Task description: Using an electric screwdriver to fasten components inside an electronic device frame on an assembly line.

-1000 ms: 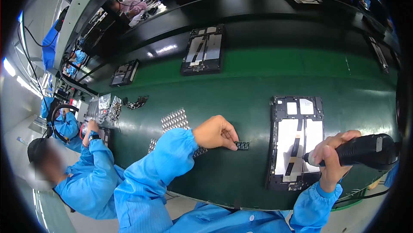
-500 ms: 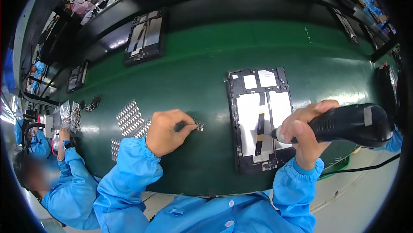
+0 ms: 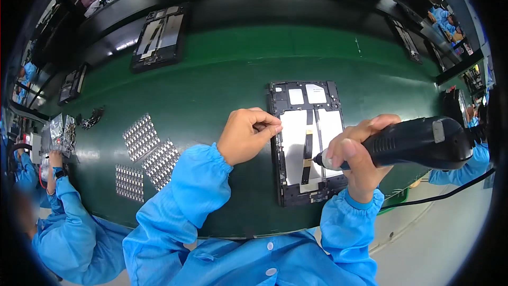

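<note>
My left hand (image 3: 247,135) is closed in a pinch at the left edge of an open tablet-like device (image 3: 288,154). Whatever its fingertips hold, if anything, is too small to make out. The device lies flat, with a black frame, silvery panels and a dark ribbon cable (image 3: 307,151) down its middle. Wrapped in my right hand (image 3: 357,154) is a black electric screwdriver (image 3: 415,143), held nearly level. Its tip points left, over the lower part of the ribbon cable; whether it touches cannot be told.
Three sheets of small metal parts (image 3: 142,137) lie left of my left arm. Farther left are clear bags (image 3: 57,132) and a co-worker's blue sleeve (image 3: 74,206). Another device (image 3: 159,37) rests at the back left. The screwdriver's black cord (image 3: 439,199) runs off right.
My left hand has moved right and up, from a small strip of parts to the device's left edge. The strip no longer shows. The whole view has shifted slightly.
</note>
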A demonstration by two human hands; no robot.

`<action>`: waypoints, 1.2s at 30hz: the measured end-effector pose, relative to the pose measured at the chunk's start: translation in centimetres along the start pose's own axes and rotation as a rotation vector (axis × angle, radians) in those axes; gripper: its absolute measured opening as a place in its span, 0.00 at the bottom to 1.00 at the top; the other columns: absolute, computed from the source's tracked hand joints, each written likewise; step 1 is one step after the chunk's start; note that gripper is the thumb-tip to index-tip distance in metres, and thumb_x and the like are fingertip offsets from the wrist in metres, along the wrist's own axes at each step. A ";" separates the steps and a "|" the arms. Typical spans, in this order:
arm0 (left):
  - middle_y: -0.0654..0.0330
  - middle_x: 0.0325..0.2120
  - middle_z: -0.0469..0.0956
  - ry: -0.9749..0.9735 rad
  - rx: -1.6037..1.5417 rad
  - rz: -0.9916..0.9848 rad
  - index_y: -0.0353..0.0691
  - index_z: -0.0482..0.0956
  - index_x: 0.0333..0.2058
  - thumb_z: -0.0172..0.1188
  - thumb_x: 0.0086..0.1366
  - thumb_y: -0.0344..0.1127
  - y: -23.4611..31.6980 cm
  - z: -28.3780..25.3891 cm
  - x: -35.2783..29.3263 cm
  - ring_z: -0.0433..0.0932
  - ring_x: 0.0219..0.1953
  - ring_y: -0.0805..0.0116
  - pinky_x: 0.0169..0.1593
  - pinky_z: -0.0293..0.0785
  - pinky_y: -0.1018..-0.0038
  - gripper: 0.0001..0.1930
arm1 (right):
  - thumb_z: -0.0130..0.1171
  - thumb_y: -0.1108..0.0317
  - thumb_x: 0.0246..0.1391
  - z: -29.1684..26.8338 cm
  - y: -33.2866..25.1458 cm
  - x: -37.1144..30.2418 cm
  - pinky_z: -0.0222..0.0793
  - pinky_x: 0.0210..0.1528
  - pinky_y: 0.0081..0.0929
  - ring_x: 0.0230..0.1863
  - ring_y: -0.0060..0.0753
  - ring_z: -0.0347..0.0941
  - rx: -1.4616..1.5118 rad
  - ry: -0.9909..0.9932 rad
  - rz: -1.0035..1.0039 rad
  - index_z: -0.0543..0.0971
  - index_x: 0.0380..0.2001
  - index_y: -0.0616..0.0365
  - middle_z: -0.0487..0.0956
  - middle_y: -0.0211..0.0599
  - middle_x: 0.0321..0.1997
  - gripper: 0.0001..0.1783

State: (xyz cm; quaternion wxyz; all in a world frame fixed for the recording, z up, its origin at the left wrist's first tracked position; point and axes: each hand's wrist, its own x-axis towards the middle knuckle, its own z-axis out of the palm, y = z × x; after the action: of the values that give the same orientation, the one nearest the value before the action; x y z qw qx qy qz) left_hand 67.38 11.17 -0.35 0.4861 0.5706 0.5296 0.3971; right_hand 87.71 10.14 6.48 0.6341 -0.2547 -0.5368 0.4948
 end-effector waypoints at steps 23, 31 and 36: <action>0.61 0.21 0.75 -0.122 -0.178 -0.199 0.31 0.72 0.35 0.67 0.50 0.27 -0.8 -1.1 2.5 0.76 0.23 0.77 0.22 0.72 0.80 0.15 | 0.57 0.86 0.45 3.9 5.8 3.9 0.69 0.21 0.23 0.16 0.26 0.70 -0.318 -0.151 -0.125 0.63 0.43 0.62 0.73 0.38 0.18 0.22; 0.59 0.23 0.76 -0.174 -0.193 -0.324 0.32 0.70 0.36 0.65 0.50 0.26 -0.3 -1.4 2.9 0.78 0.23 0.74 0.20 0.72 0.80 0.15 | 0.58 0.86 0.44 4.1 6.5 4.1 0.68 0.20 0.22 0.15 0.26 0.69 -0.323 -0.168 -0.089 0.63 0.42 0.62 0.73 0.38 0.17 0.22; 0.59 0.23 0.75 -0.175 -0.189 -0.302 0.32 0.70 0.36 0.65 0.50 0.26 -0.6 -1.4 2.9 0.77 0.23 0.74 0.20 0.72 0.80 0.15 | 0.58 0.86 0.44 4.4 6.5 4.0 0.68 0.20 0.23 0.15 0.26 0.70 -0.253 -0.162 -0.069 0.63 0.42 0.62 0.73 0.38 0.17 0.22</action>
State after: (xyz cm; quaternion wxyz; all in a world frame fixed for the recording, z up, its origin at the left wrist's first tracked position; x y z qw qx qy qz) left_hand 66.25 14.17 -0.77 0.6358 0.4688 0.5252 0.3164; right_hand 81.03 15.34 3.92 0.5682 -0.2733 -0.6529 0.4198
